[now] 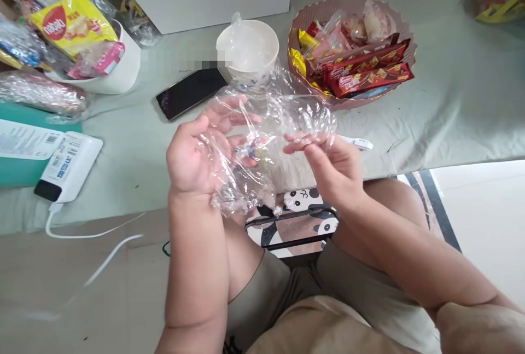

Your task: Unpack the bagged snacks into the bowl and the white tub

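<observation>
So on my feed, the left hand (pixel 213 149) is loose and spread, palm up, with crumpled film draped over the palm and fingers. My right hand (pixel 334 165) has a narrow pinch, thumb against the fingers, on what looks like the film's edge, though glare makes it hard to swear to.

The film is a clear plastic bag (pixel 256 181), on the near side of the cup (pixel 248 42), strung between both hands. It runs long on a slant, from nearer than the cup up to its right. Most of the bulk sits by the left hand, so that's the nearer one; the pinch is off to the cup's right. There's something bluish-green in there, can't tell what.

Further out: phone (pixel 191 94) just left of the cup, snack bowl (pixel 353 99) to its right, power bank (pixel 74 170) well left and nearer me.
</observation>
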Demonstrator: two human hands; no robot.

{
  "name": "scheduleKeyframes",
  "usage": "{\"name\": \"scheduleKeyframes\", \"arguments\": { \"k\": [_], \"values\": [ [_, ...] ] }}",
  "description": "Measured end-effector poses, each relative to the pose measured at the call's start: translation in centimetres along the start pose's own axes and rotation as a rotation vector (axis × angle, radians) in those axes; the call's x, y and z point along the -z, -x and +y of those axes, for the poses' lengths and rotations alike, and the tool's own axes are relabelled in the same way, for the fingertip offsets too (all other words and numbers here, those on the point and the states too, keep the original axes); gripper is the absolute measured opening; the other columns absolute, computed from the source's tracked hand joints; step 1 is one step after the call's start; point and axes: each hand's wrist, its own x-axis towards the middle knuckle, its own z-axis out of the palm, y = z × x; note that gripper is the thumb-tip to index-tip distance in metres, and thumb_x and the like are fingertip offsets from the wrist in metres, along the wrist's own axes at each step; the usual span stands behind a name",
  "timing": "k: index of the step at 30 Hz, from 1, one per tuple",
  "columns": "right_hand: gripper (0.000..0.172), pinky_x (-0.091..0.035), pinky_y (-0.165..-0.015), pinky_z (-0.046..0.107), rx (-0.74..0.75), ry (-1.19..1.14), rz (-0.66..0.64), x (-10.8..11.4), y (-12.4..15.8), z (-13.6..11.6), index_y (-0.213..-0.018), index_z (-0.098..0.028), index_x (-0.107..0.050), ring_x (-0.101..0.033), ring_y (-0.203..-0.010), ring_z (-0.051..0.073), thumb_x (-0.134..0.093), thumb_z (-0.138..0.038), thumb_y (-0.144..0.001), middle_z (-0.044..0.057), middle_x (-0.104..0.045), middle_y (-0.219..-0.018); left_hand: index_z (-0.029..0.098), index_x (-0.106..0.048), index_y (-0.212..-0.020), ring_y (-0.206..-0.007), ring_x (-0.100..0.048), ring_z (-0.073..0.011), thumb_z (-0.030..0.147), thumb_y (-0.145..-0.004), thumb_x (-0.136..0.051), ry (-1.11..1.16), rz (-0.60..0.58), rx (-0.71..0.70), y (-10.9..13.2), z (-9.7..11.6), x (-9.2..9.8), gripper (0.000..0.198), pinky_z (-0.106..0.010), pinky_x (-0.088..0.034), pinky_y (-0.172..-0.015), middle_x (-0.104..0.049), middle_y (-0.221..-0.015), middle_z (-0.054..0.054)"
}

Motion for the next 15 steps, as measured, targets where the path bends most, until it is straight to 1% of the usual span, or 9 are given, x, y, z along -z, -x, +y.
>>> {"name": "scheduleKeyframes", "arguments": {
  "k": [1,3,6,8,9,11,12,13,15],
  "values": [
    [0.019,-0.062,-0.09,0.035,-0.016,-0.038,0.078,0.0,-0.1,-0.1,-0.093,-0.028,-0.072,-0.076,-0.078,0.014,-0.063,-0.042,-0.102,-0.004,-0.074,-0.073,0.014,-0.064,-0.105,-0.052,-0.062,-0.0205,0.036,-0.077,-0.047,-0.02,0.059,-0.035,-0.3,-0.1,0.0,0.04,-0.028,-0.044,-0.035,-0.068,-0.08,-0.011],
    [0.021,-0.061,-0.067,0.03,-0.041,-0.099,0.183,0.3,-0.3,-0.3,-0.094,-0.029,-0.069,-0.061,-0.047,0.01,-0.063,-0.047,-0.102,-0.009,-0.057,-0.052,0.014,-0.064,-0.1,-0.051,-0.057,-0.0155,0.037,-0.079,-0.049,-0.013,0.228,-0.153,-0.8,-0.2,0.3,0.036,-0.023,-0.037,-0.037,-0.066,-0.08,-0.009],
    [0.018,-0.055,-0.052,0.027,-0.052,-0.112,0.267,1.0,-0.7,-0.6,-0.099,-0.031,-0.07,-0.041,-0.032,0.006,-0.067,-0.048,-0.099,-0.013,-0.045,-0.045,0.018,-0.063,-0.088,-0.058,-0.058,-0.013,0.035,-0.075,-0.06,-0.012,0.416,-0.453,-0.6,0.1,0.7,0.022,-0.022,-0.04,-0.045,-0.062,-0.079,-0.004],
    [0.018,-0.053,-0.048,0.026,-0.071,-0.116,0.265,1.3,-0.7,-0.7,-0.101,-0.031,-0.072,-0.035,-0.03,0.006,-0.069,-0.048,-0.097,-0.013,-0.044,-0.044,0.02,-0.064,-0.083,-0.065,-0.061,-0.0143,0.037,-0.07,-0.072,-0.191,0.323,-0.667,0.3,0.4,0.6,0.023,-0.024,-0.046,-0.055,-0.062,-0.078,-0.002],
    [0.018,-0.052,-0.046,0.026,-0.085,-0.126,0.249,1.3,-0.7,-0.8,-0.101,-0.031,-0.073,-0.033,-0.029,0.005,-0.07,-0.048,-0.096,-0.013,-0.044,-0.044,0.02,-0.069,-0.088,-0.076,-0.066,-0.0171,0.04,-0.067,-0.079,-0.373,0.196,-0.739,0.9,0.5,0.4,0.031,-0.027,-0.051,-0.063,-0.066,-0.084,-0.003],
    [0.016,-0.051,-0.044,0.027,-0.109,-0.152,0.206,1.2,-0.5,-1.0,-0.101,-0.031,-0.074,-0.03,-0.029,0.005,-0.07,-0.047,-0.096,-0.013,-0.043,-0.043,0.022,-0.074,-0.112,-0.111,-0.068,-0.0269,0.047,-0.06,-0.091,-0.844,-0.085,-0.761,2.0,0.2,-0.1,0.06,-0.039,-0.056,-0.091,-0.071,-0.117,-0.008],
    [0.016,-0.05,-0.044,0.027,-0.118,-0.161,0.187,1.2,-0.5,-1.0,-0.101,-0.031,-0.075,-0.029,-0.029,0.005,-0.07,-0.046,-0.097,-0.013,-0.042,-0.043,0.024,-0.074,-0.119,-0.122,-0.064,-0.0311,0.046,-0.058,-0.094,-1.031,-0.157,-0.738,2.3,0.0,-0.4,0.068,-0.044,-0.055,-0.101,-0.069,-0.129,-0.009],
    [0.016,-0.05,-0.044,0.027,-0.126,-0.167,0.172,1.1,-0.5,-1.1,-0.102,-0.032,-0.075,-0.029,-0.029,0.005,-0.07,-0.046,-0.097,-0.013,-0.041,-0.042,0.025,-0.076,-0.115,-0.123,-0.065,-0.0305,0.041,-0.065,-0.092,-1.118,-0.15,-0.683,2.3,-0.3,-0.6,0.055,-0.045,-0.055,-0.104,-0.07,-0.131,-0.008],
    [0.016,-0.048,-0.043,0.026,-0.152,-0.173,0.16,1.1,-0.5,-1.1,-0.103,-0.031,-0.076,-0.028,-0.03,0.005,-0.07,-0.046,-0.097,-0.013,-0.039,-0.043,0.021,-0.077,-0.091,-0.097,-0.073,-0.0225,0.03,-0.08,-0.079,-1.037,-0.003,-0.628,1.9,-0.8,-0.8,0.014,-0.036,-0.061,-0.084,-0.077,-0.106,-0.007]
  ]
}}
